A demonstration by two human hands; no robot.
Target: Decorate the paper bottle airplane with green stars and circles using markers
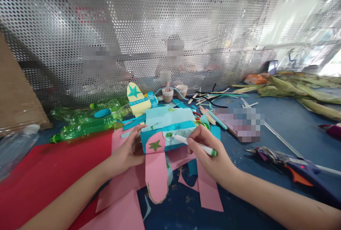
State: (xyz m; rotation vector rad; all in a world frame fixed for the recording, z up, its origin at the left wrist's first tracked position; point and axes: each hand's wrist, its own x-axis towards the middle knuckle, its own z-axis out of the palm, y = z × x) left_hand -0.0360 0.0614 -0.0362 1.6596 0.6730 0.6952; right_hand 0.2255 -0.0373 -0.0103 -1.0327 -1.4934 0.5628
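My right hand (206, 146) is closed round a white marker (195, 144) with a green end. The marker's tip touches a pale strip on a blue paper-covered body (173, 148), where a row of drawn circles runs along and the leftmost is partly coloured green. My left hand (132, 148) grips the left end of that blue body, its fingertips partly hidden behind it. A pink paper wing (157, 176) with a green star hangs from the body towards me. A light blue sheet (169, 116) lies just behind it.
Pink paper scraps (207, 191) and a red sheet (66, 173) lie around. Green plastic bottles (85, 127) and a yellow paper plane (140, 105) stand behind on the left. A glue gun (295, 167), its light red, lies at right; a perforated metal panel (149, 27) rises behind.
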